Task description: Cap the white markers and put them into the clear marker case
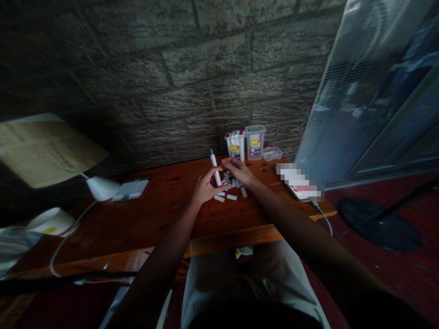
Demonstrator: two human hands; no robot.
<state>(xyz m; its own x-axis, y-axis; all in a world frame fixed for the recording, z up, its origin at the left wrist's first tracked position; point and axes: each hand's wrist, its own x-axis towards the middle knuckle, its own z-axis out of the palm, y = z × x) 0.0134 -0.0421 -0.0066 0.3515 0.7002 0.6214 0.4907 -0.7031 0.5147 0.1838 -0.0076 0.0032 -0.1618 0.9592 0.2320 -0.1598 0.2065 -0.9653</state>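
Observation:
My left hand point(206, 188) grips a white marker point(215, 167) that stands nearly upright over the wooden table point(164, 214). My right hand point(237, 170) reaches palm-down over a loose pile of markers point(230, 192), its fingers bent toward the held marker's upper part. Whether it touches the marker or holds anything I cannot make out. Behind the pile stand two clear plastic tubs: one filled with markers point(235, 144), one looking empty point(255, 141).
A flat clear lid point(272, 153) lies right of the tubs. A row of markers point(131, 189) lies at the left, beside a white desk lamp point(101, 188) with its cable. A blurred-out flat item point(299, 182) sits at the right edge. A brick wall rises behind; a fan base point(379, 224) stands on the floor.

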